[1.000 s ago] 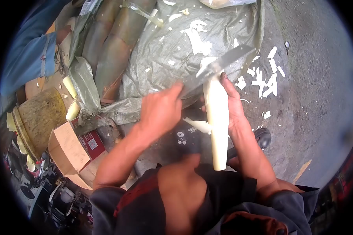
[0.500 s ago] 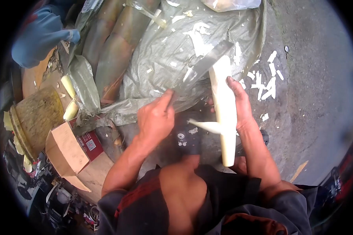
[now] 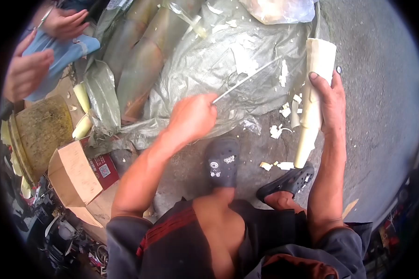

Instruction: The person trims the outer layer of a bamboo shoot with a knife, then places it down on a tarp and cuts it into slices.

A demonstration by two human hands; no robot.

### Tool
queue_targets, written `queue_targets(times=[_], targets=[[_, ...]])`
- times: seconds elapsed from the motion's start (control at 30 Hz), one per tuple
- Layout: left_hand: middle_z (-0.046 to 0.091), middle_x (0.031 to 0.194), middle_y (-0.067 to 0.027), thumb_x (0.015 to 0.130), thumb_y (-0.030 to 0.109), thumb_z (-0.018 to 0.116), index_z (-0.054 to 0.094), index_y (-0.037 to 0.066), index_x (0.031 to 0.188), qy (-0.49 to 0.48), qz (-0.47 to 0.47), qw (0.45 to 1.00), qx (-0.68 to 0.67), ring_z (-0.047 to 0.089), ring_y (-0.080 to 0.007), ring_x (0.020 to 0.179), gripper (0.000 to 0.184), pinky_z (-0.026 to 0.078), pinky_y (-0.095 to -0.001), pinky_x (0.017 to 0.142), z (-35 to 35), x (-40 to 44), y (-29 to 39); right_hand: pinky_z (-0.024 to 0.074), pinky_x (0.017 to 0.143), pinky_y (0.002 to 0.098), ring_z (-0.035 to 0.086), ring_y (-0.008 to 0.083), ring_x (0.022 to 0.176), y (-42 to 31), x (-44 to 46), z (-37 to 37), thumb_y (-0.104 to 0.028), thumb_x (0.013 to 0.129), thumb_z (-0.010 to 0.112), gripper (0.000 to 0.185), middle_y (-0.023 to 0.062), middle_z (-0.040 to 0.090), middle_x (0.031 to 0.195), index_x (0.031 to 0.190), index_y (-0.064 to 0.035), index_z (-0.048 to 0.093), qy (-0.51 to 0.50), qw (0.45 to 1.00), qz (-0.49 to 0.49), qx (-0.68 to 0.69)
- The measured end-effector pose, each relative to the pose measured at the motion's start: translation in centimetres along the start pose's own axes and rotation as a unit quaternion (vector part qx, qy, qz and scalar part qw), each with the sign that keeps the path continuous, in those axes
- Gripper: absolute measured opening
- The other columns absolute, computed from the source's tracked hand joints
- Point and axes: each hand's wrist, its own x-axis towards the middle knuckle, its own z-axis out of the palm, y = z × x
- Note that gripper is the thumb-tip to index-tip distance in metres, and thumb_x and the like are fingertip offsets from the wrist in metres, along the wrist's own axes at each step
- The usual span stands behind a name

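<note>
My left hand (image 3: 193,116) is closed round the handle of a knife (image 3: 247,79). Its blade shows nearly edge-on as a thin line, pointing up and right over the grey-green woven sheet. On the right, my right hand (image 3: 329,98) grips a long, pale, peeled bamboo shoot (image 3: 321,60) about its middle. The shoot stands nearly upright in view, its wide end up and its narrow end down near my shoe. A curl of peel (image 3: 295,114) shows at its left side; I cannot tell if it is attached. The blade is apart from the shoot.
White scraps (image 3: 243,58) lie on the woven sheet (image 3: 191,65). Large unpeeled shoots (image 3: 142,65) rest at the upper left. A yellow bucket (image 3: 42,137), an open cardboard box (image 3: 74,174) and another person's hands (image 3: 30,72) are at left. My shoes (image 3: 222,162) are below.
The shoot and my right hand have moved right and up, away from the knife. The blade has turned from flat to edge-on. Another person's hands have come into view at the upper left.
</note>
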Motion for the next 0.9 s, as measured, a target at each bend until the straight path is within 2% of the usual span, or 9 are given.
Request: queue_targets(times=[0.17,0.2,0.33,0.43,0.47,0.7,0.73,0.83,0.9], targets=[[0.068,0.076,-0.0214,0.089,0.018,0.058,0.069,0.009,0.117,0.101,-0.011,0.987,0.129,0.067,-0.0425,0.078,0.031,0.051,-0.0495,0.075,-2.9,1.3,0.0,0.0506,0.063,0.0297,0.061,0.0147,0.071,2.5,0.6,1.9,-0.036,0.084,0.074,0.056,0.0092,0.062,0.092,0.12,0.0018,0.056,-0.062,0.981,0.068,0.169],[0.067,0.072,-0.0197,0.089,0.018,0.058,0.069,0.009,0.117,0.103,-0.003,0.99,0.094,0.066,-0.0426,0.075,0.031,0.052,-0.0491,0.074,-3.2,1.2,-0.3,0.0513,0.063,0.0304,0.061,0.0156,0.07,3.1,0.8,2.4,-0.035,0.085,0.073,0.054,0.0095,0.063,0.091,0.12,0.0015,0.056,-0.065,0.972,0.091,0.206],[0.067,0.077,-0.0211,0.089,0.017,0.058,0.069,0.009,0.113,0.014,0.024,0.999,0.044,0.066,-0.0417,0.078,0.028,0.051,-0.0485,0.074,-2.1,-0.2,-0.3,0.0579,0.06,0.0338,0.066,0.0189,0.067,5.1,1.7,3.6,-0.039,0.088,0.067,0.047,0.0096,0.065,0.086,0.112,0.0006,0.059,-0.106,0.919,0.141,0.354],[0.067,0.08,-0.0214,0.089,0.016,0.059,0.07,0.009,0.11,-0.05,0.01,0.999,0.012,0.066,-0.0383,0.077,0.025,0.05,-0.0454,0.072,-0.5,0.1,-1.1,0.0592,0.066,0.0397,0.067,0.0223,0.069,6.4,2.9,4.4,-0.041,0.088,0.065,0.05,0.0104,0.065,0.088,0.114,0.0013,0.058,-0.104,0.89,0.116,0.428],[0.067,0.08,-0.0208,0.089,0.015,0.059,0.07,0.009,0.11,-0.059,-0.011,0.998,-0.002,0.065,-0.0359,0.076,0.024,0.05,-0.0437,0.071,-0.4,0.5,-1.2,0.0585,0.073,0.0409,0.065,0.0242,0.072,7.3,3.6,4.4,-0.04,0.089,0.061,0.051,0.0123,0.065,0.089,0.117,0.0019,0.056,-0.115,0.891,0.121,0.423],[0.062,0.072,-0.0132,0.09,0.013,0.06,0.07,0.006,0.111,-0.043,-0.06,0.994,-0.084,0.057,-0.0181,0.064,0.024,0.047,-0.0361,0.067,-2.1,3.5,-3.5,0.0572,0.08,0.0437,0.063,0.0228,0.08,10.3,4.8,5.2,-0.039,0.085,0.065,0.051,0.0101,0.063,0.09,0.118,-0.0015,0.057,-0.119,0.886,0.158,0.42],[0.06,0.069,-0.0131,0.089,0.014,0.06,0.07,0.006,0.112,-0.019,-0.031,0.991,-0.128,0.057,-0.0175,0.063,0.026,0.047,-0.0364,0.066,-2.3,4.1,-4.2,0.057,0.08,0.0436,0.063,0.0229,0.08,10.5,4.8,5.1,-0.039,0.085,0.066,0.051,0.0099,0.062,0.09,0.118,-0.0016,0.057,-0.119,0.887,0.157,0.418],[0.062,0.069,-0.0168,0.089,0.013,0.059,0.07,0.008,0.114,0.06,-0.037,0.997,-0.011,0.062,-0.0205,0.064,0.028,0.049,-0.0379,0.068,-4.1,4.3,-3.2,0.0568,0.081,0.0434,0.063,0.0231,0.081,10.7,4.8,5.0,-0.04,0.085,0.066,0.051,0.0096,0.062,0.09,0.118,-0.0018,0.057,-0.116,0.891,0.155,0.411],[0.066,0.074,-0.021,0.088,0.013,0.059,0.071,0.009,0.112,0.096,-0.004,0.993,0.075,0.068,-0.0297,0.071,0.027,0.051,-0.0426,0.069,-4.6,3.9,-2.1,0.0569,0.081,0.043,0.063,0.0232,0.08,10.9,4.7,5.0,-0.04,0.085,0.066,0.051,0.0096,0.061,0.089,0.118,-0.0019,0.057,-0.115,0.893,0.159,0.406]])
